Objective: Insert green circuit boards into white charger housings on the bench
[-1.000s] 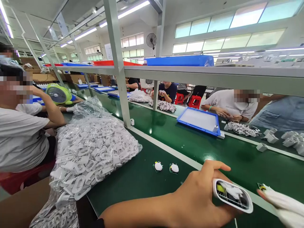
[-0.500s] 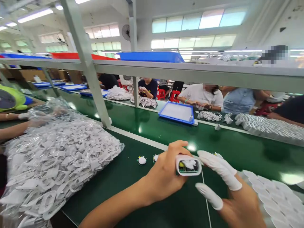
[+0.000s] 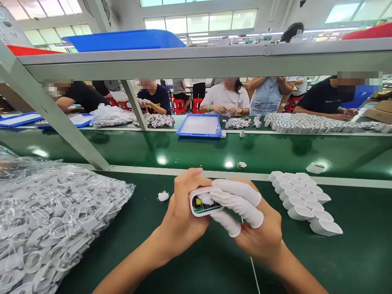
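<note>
My left hand [image 3: 187, 212] is wrapped round a white plastic housing [image 3: 192, 205], with its oval open end facing me. Inside the opening sits a circuit board [image 3: 200, 207] with a yellow part and a white lump. My right hand [image 3: 245, 208], wearing white finger cots, is closed on the housing's right side. Its fingertips reach over the opening, and the thumb presses from below, hiding that end. Left of my hands, a small circuit board with a white blob [image 3: 163, 197] lies on the green bench.
A clear bag of white plastic parts [image 3: 64, 220] fills the left. Rows of white housings [image 3: 301, 200] stand at right. One board [image 3: 241, 165] and a lone housing [image 3: 315, 168] lie beyond the white strip. A slanted post [image 3: 61, 110] carries the shelf. Co-workers sit opposite.
My right hand has closed from spread fingers onto the housing and its opening. The view has swung right, so the bag appears further left and the rows of housings show more fully.
</note>
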Demonstrator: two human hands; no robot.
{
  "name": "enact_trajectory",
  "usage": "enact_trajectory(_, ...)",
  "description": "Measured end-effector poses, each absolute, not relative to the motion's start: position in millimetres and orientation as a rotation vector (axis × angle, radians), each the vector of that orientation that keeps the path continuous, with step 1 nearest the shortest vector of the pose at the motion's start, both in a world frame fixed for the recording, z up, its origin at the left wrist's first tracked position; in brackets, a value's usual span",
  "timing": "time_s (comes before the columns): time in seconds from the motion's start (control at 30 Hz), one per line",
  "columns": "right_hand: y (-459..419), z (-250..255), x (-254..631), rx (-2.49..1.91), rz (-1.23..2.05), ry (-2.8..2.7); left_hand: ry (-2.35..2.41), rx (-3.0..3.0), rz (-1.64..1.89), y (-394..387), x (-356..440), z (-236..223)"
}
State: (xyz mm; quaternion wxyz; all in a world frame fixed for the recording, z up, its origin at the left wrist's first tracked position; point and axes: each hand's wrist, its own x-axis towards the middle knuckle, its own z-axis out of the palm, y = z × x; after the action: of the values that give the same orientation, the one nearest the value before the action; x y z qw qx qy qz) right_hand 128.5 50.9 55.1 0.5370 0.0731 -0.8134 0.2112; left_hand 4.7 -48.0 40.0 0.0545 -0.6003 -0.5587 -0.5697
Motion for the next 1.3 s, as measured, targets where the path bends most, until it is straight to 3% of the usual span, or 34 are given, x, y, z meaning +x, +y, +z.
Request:
enact_trajectory(0.23, 52.5, 52.9, 126.9, 0.184, 0.678, -1.939, -1.789, -1.899, -1.865, -50.5, 7.3, 44.6)
enact_trajectory(0.43, 54.6, 52.4, 128.7, 0.203, 0.544, -1.963, -1.828, -1.937, -1.775, -52.3, 8.7, 47.3)
enact_trajectory(0.63, 79.5, 52.4, 123.5, 0.047, 1.023, -2.117, -1.905, -1.739, -1.69, -54.8, -8.1, 59.3)
enact_trajectory(0.77, 92.4, 20.5, 99.2, -0.513, 0.472, -2.969, -1.901, -1.466, -1.729, -60.6, -23.4, 72.7)
enact_trajectory(0.83, 90.1, -4.6, 82.3, -0.598, 0.323, -3.136, -1.91, -1.41, -1.72, -63.0, -26.9, 75.7)
enact_trajectory(1.0, 80.5, -43.2, 60.7, -0.612, 0.185, -3.22, -1.959, -1.393, -1.584, -67.0, -27.2, 77.3)
enact_trajectory(1.17, 100.8, -36.8, 69.7, -0.488, 0.232, -3.263, -1.981, -1.342, -1.494, -72.0, -34.2, 81.8)
enact_trajectory(1.3, 150.8, -34.3, 62.4, -0.691, 0.172, -3.087, -1.999, -1.199, -1.521, -83.5, -52.3, 87.0)
